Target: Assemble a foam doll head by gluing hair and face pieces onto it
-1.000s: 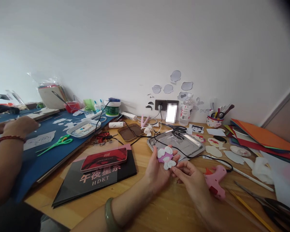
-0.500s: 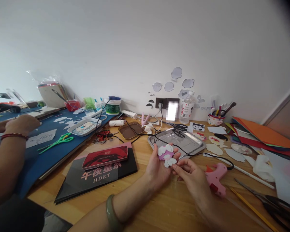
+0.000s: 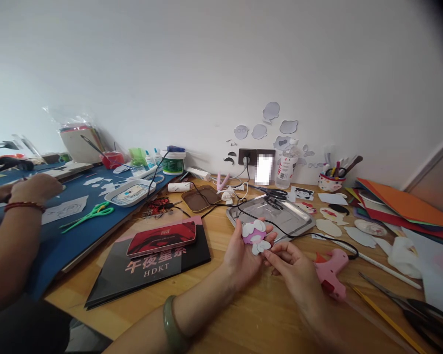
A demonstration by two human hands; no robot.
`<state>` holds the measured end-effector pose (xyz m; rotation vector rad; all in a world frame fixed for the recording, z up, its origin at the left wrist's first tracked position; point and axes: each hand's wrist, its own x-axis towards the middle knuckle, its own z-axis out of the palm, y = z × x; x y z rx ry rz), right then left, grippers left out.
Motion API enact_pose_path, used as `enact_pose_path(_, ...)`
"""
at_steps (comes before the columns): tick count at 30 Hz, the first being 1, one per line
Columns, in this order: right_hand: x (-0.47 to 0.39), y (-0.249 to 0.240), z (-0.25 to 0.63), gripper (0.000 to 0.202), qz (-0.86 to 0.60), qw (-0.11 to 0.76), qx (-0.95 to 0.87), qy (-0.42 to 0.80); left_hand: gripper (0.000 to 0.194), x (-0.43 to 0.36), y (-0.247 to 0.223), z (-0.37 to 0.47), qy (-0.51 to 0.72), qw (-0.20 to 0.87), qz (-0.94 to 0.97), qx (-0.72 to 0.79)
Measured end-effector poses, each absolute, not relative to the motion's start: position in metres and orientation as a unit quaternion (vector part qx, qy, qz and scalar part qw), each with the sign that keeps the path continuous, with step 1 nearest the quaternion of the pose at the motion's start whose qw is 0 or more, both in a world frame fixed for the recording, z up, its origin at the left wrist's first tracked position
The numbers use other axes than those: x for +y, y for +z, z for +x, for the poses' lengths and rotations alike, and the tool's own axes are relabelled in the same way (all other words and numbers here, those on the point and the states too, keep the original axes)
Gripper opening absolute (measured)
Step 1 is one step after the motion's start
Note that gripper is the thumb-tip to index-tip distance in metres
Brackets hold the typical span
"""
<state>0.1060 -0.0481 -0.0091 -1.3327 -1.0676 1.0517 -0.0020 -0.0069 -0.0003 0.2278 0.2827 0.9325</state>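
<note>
A small purple and white layered paper cutout (image 3: 255, 233) lies across the palm of my left hand (image 3: 240, 260), whose fingers and thumb curl around its edges. With thumb and forefinger, my right hand (image 3: 293, 270) pinches the cutout's lower white part. Its other fingers are folded in. Just right of that hand, a pink hot glue gun (image 3: 332, 273) lies on the wooden table, partly hidden by the hand. Beyond both hands stands a shallow metal tray (image 3: 299, 216) with a black cord running over it.
Black-handled scissors (image 3: 406, 300) and a yellow pencil (image 3: 387, 317) lie at the right, near coloured sheets (image 3: 409, 201). A red box (image 3: 162, 238) rests on a black folder (image 3: 147, 275) at left. Another person's hand (image 3: 33, 189) is over the blue mat (image 3: 81, 223), near green scissors (image 3: 90, 216).
The whole view has shifted very slightly. Both my hands keep the same hold on the cutout.
</note>
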Motion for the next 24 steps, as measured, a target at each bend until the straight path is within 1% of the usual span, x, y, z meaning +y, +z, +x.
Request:
enact_pose_path(7, -0.051, -0.007, 0.103, 0.017, -0.561, 0.531, -0.489, 0.407, 0.049, -0.007, 0.000, -0.002, 0.451, 0.876, 0.104, 0.135)
enact_pose_path(10, -0.052, -0.011, 0.102, 0.016, -0.564, 0.531, -0.514, 0.369, 0.050, -0.007, 0.001, -0.001, 0.458, 0.872, 0.097, 0.142)
enact_pose_path(15, -0.055, -0.015, 0.100, 0.010, -0.567, 0.508, -0.588, 0.273, 0.049, -0.007, 0.001, -0.001, 0.466, 0.868, 0.092, 0.143)
enact_pose_path(22, -0.057, -0.019, 0.106, 0.011, -0.570, 0.438, -0.690, 0.089, 0.049, -0.007, -0.001, -0.002, 0.456, 0.875, 0.092, 0.137)
enact_pose_path(24, -0.057, -0.020, 0.109, 0.011, -0.556, 0.427, -0.711, 0.055, 0.048, -0.007, 0.001, -0.002, 0.460, 0.871, 0.092, 0.145)
